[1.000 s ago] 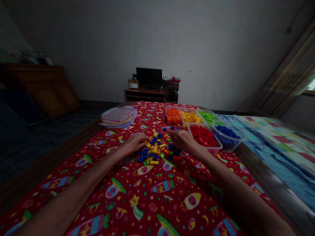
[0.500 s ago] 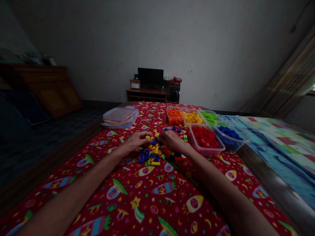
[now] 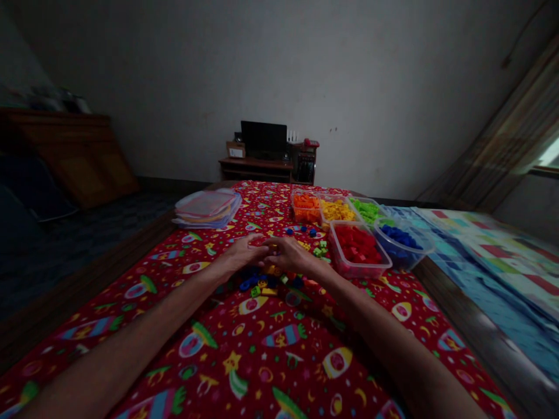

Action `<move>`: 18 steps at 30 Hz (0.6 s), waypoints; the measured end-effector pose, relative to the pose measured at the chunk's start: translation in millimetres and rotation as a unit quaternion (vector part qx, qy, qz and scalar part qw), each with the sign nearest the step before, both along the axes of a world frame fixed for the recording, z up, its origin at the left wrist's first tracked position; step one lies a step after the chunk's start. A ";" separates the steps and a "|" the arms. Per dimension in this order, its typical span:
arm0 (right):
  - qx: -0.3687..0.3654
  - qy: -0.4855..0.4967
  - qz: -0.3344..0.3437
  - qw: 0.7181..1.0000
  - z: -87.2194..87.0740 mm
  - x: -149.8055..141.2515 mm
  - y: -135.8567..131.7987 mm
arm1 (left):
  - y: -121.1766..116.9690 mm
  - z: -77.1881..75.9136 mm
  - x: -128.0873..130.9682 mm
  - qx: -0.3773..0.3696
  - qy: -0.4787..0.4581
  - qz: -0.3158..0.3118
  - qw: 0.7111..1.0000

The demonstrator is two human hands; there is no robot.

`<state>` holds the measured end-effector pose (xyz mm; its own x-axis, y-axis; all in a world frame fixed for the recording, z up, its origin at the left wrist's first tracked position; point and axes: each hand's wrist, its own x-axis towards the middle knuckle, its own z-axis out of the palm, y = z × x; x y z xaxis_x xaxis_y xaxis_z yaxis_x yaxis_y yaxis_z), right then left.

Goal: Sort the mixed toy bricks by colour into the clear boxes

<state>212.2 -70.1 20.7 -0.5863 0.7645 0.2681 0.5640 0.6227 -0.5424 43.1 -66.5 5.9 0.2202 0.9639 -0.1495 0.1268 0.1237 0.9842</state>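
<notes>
My left hand (image 3: 245,252) and my right hand (image 3: 290,254) meet over a pile of small toy building bricks on the tablecloth. Both hands are curled with the fingertips together, hiding whatever lies between them. Below the fingers show blue wheel-like pieces (image 3: 247,283), a yellow brick (image 3: 269,292) and a green brick (image 3: 255,291). To the right of my right hand lie some loose green bricks (image 3: 321,250), and several blue pieces (image 3: 312,233) lie beyond it. My hands cover the middle of the pile.
Plastic tubs hold sorted bricks: orange (image 3: 306,203), yellow (image 3: 337,210), green (image 3: 365,209), red (image 3: 358,244) and blue (image 3: 399,237). Stacked lids (image 3: 208,209) lie at the back left. A patterned red tablecloth (image 3: 257,331) covers the table. A bed (image 3: 489,273) adjoins on the right.
My hands have come together, the right one moving left until the fingertips meet. More of the green bricks at the right now shows. The view has shifted slightly to the right.
</notes>
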 end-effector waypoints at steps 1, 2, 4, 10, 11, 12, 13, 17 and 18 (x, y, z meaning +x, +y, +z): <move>0.000 0.009 -0.003 1.000 -0.9 0.5 0.8 | -0.4 -0.1 0.3 0.002 0.000 -0.001 1.000; 0.002 0.017 -0.005 1.000 -1.8 1.1 1.6 | -1.6 0.4 0.9 0.003 0.001 -0.001 1.000; 0.009 0.029 0.008 1.000 -3.5 2.4 2.6 | -5.3 2.5 2.5 0.004 -0.002 -0.014 1.000; 0.033 0.037 0.026 0.998 2.3 9.4 0.5 | -9.1 6.7 5.3 0.032 0.000 -0.054 0.998; 0.037 0.035 0.013 0.999 5.3 12.1 0.6 | -7.1 6.2 4.6 0.052 0.010 -0.036 0.998; 0.041 0.033 -0.002 0.999 8.7 15.7 1.2 | -4.6 5.4 3.3 0.077 0.021 -0.015 0.997; 0.045 0.031 -0.020 0.998 12.5 20.5 2.7 | -1.7 4.4 1.3 0.103 0.033 0.007 0.994; 0.072 0.009 -0.111 0.991 30.2 51.8 21.7 | 9.1 -2.2 -10.5 0.178 0.060 0.068 0.980; 0.081 -0.008 -0.140 0.987 35.2 62.2 30.5 | 11.2 -4.8 -13.4 0.183 0.064 0.076 0.978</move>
<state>274.3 -39.6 55.9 -0.3630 0.8448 0.3932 0.7338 0.5192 -0.4381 29.6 -55.3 1.1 0.0727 0.9783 0.1943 0.2585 -0.2066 0.9437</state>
